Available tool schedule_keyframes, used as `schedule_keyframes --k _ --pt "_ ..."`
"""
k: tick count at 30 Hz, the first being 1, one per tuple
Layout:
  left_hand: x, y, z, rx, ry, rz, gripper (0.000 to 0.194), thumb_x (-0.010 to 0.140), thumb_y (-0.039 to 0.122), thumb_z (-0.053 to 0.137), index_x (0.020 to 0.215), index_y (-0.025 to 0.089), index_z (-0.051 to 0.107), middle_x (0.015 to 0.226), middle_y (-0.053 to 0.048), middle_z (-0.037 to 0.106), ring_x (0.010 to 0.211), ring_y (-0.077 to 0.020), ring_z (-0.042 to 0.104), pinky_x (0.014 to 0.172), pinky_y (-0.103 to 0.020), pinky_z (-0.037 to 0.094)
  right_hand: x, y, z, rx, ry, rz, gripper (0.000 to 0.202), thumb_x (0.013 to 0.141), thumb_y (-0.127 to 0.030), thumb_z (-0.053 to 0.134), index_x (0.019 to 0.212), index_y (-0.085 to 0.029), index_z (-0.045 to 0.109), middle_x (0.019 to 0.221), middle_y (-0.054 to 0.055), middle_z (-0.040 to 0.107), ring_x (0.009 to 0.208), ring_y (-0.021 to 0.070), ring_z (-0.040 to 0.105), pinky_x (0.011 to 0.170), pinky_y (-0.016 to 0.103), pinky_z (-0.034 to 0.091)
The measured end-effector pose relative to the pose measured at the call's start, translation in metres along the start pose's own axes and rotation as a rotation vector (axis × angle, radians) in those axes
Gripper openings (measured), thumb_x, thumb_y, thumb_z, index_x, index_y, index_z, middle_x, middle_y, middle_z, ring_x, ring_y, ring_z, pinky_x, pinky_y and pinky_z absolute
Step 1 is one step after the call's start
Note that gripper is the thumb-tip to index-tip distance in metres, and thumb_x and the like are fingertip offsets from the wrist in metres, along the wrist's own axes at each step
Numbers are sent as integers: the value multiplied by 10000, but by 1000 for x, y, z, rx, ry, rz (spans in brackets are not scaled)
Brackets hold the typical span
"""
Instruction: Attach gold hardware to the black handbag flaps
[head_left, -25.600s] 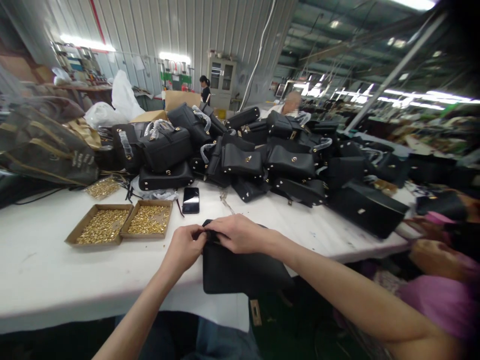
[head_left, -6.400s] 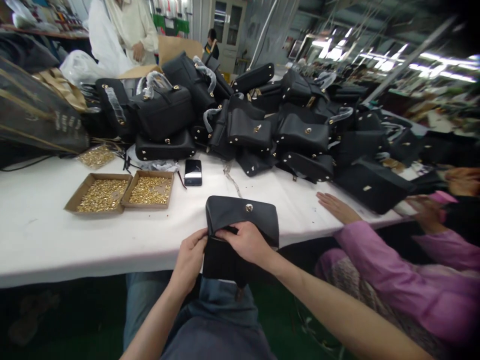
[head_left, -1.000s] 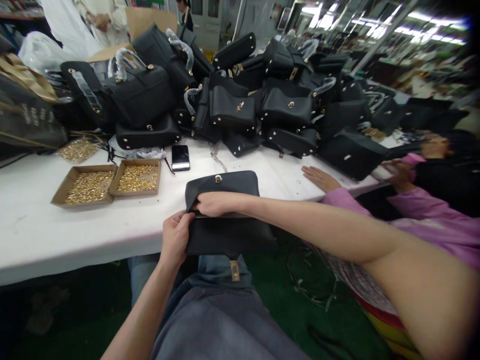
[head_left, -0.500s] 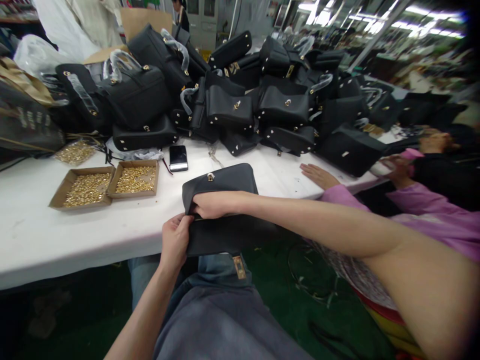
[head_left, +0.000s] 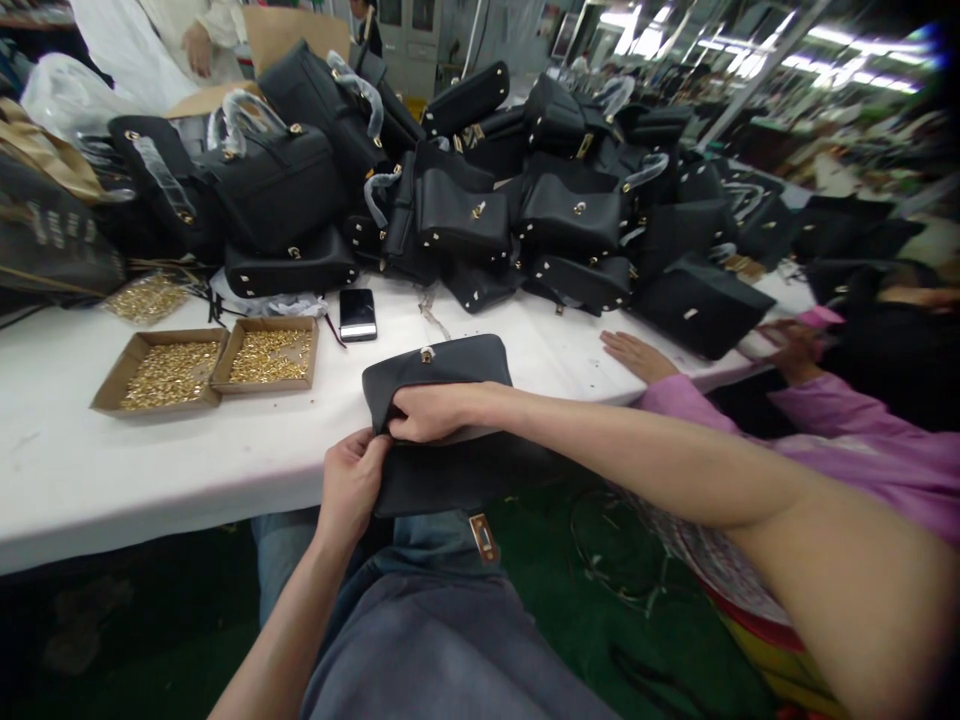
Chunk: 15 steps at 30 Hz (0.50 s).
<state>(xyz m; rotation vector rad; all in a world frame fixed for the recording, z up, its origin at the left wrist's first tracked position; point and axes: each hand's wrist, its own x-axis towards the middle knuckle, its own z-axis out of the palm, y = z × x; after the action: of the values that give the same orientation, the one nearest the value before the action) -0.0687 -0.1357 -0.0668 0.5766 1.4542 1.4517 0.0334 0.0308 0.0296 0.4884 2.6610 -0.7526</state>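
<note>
Left hand [head_left: 351, 485] has fingers clamped on black bag's [head_left: 442, 480] 9 o'clock edge; right hand's [head_left: 431, 410] fingers, inside, can't be judged.

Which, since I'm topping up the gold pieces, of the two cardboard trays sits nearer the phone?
The right tray: it stands between the phone and the left tray, which is farther away.
</note>
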Motion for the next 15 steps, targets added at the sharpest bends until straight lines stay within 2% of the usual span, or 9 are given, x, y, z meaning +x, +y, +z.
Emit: schedule_keyframes --k 4,11,15 --pt "1 -1 -2 105 -3 35 318 886 468 733 854 152 727 688 2 640 639 -142 522 557 -228 344 -4 -1 1 35 2 26 301 1025 -321 598 1022 -91 793 868 133 815 655 194 661 604 287 426" --pt "5 3 1 367 50 161 272 875 385 639 697 179 619 625 30 494 639 -128 430 562 -254 261 -6 -2 4 22 -4 83 297 1042 -275 563 1032 -82 788 868 138 813 657 197 649 593 292 419" --pt "4 1 3 374 99 172 271 890 333 590 662 193 544 630 41 411 642 -116 369 576 -262 252 -5 -3 10 -6 51 12 250 1075 -212 554 1103 -90 771 1058 163 828 827 214 711 708 272 481"
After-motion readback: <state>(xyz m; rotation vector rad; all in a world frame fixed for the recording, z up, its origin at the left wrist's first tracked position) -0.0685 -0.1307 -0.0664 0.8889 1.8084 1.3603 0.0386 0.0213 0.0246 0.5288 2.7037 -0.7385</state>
